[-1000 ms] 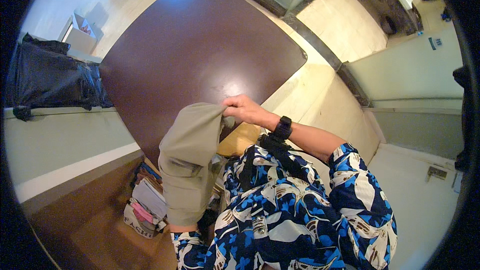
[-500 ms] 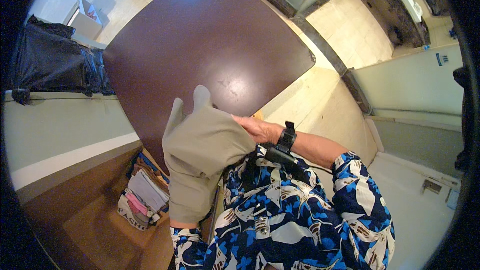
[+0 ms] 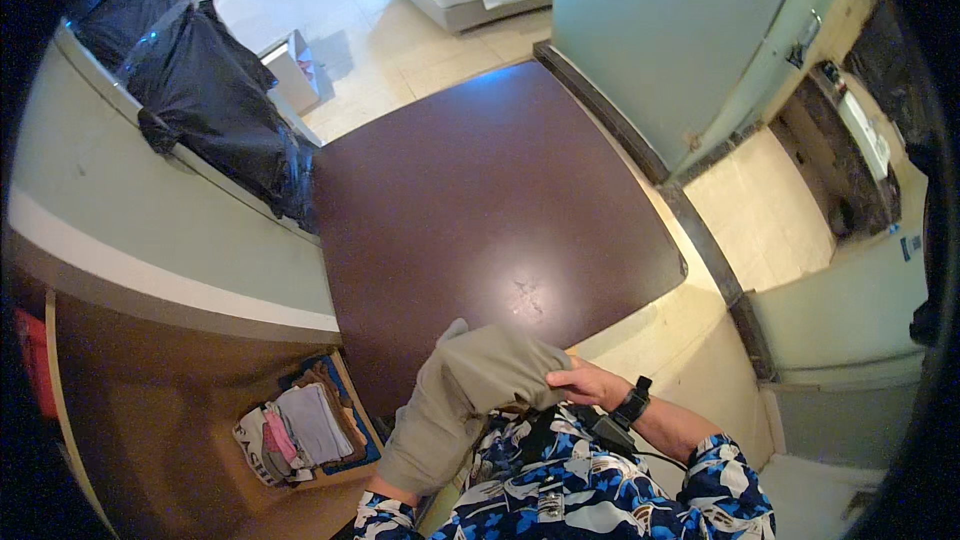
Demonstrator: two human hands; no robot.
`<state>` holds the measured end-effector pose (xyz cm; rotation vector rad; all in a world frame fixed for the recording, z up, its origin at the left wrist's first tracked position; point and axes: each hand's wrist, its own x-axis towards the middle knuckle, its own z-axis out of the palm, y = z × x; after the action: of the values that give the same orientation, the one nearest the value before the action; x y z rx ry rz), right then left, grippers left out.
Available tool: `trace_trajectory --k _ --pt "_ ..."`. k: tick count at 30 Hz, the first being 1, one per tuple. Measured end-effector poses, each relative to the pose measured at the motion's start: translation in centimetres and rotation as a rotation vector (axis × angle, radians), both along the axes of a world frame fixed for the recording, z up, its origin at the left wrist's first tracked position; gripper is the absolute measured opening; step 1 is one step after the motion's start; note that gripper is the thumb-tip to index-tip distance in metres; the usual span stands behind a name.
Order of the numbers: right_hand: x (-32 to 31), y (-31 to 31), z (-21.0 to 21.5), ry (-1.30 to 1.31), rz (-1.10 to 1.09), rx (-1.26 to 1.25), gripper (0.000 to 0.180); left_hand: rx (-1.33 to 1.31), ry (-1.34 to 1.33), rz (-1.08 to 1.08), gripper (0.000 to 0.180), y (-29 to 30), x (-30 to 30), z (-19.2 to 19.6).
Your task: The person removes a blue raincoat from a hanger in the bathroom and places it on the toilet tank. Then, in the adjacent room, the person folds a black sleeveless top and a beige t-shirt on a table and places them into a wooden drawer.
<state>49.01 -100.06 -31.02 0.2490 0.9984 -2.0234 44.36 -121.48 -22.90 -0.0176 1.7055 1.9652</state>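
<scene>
Currently the right hand [image 3: 583, 383] is clenched on the upper edge of an olive-grey garment [image 3: 465, 400], pinching the cloth at chest height just over the near edge of the dark brown worktop [image 3: 490, 200]. Left hand is covered by the garment, which drapes down over the left forearm; its grip cannot be told. Right wrist carries a black watch [image 3: 633, 405]. Garment hangs in folds in front of a blue-and-white patterned shirt [image 3: 580, 490], one corner sticking up toward the worktop. Worktop surface shows a bright glare spot near its middle. Lower left, well apart from the hands: a box of folded clothes [image 3: 300, 430] on the floor. Upper left: black plastic bags [image 3: 200, 90] over a pale ledge.
</scene>
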Motion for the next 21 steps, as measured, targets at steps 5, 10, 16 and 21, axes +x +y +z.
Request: trace_trajectory --k 5,10,16,21 --pt "0.5 2.6 0.0 -0.010 -0.240 -0.248 0.053 -0.223 0.406 -0.410 0.042 -0.2 0.7 -2.9" --pt "1.1 6.4 1.1 0.014 -0.413 -0.229 0.045 -0.046 -0.115 -0.264 0.043 -3.3 5.0 -8.8" --pt "2.9 9.3 1.2 0.033 -0.544 -0.095 0.040 0.039 -0.500 -0.042 0.046 -6.7 10.2 -16.0" --pt "4.3 10.0 1.8 0.057 -0.591 -0.012 0.045 0.121 -0.719 0.104 0.048 -9.7 14.6 -20.6"
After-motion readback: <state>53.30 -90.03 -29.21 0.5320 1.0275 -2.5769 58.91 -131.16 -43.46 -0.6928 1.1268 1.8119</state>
